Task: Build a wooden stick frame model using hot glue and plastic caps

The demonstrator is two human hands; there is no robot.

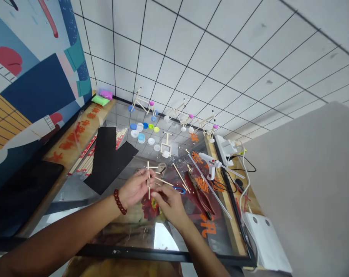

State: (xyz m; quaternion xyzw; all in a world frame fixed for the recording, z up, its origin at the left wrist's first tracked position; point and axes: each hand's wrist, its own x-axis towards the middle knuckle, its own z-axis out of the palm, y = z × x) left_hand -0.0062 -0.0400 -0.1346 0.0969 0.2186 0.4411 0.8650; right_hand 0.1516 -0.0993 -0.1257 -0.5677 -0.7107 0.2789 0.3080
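Upright between my hands stands a small frame of joined pale wooden sticks [148,192]. My left hand [135,187], with a red bead bracelet [120,202] at the wrist, pinches it near the middle. My right hand [169,200] is at the frame's lower right side, thumb and fingers close to the sticks; whether it grips them is hard to tell. Just right of my hands lie loose sticks [181,178] and a blue-handled tool [179,190]. A white frame with a bottle cap [166,154] stands beyond them.
Red-handled pliers [201,196], a clear glue stick [210,186] and a white glue gun [211,164] lie right. Black card [105,157] and wrapped sticks [83,163] lie left. Coloured caps [141,137] and stick models [181,115] stand at the back.
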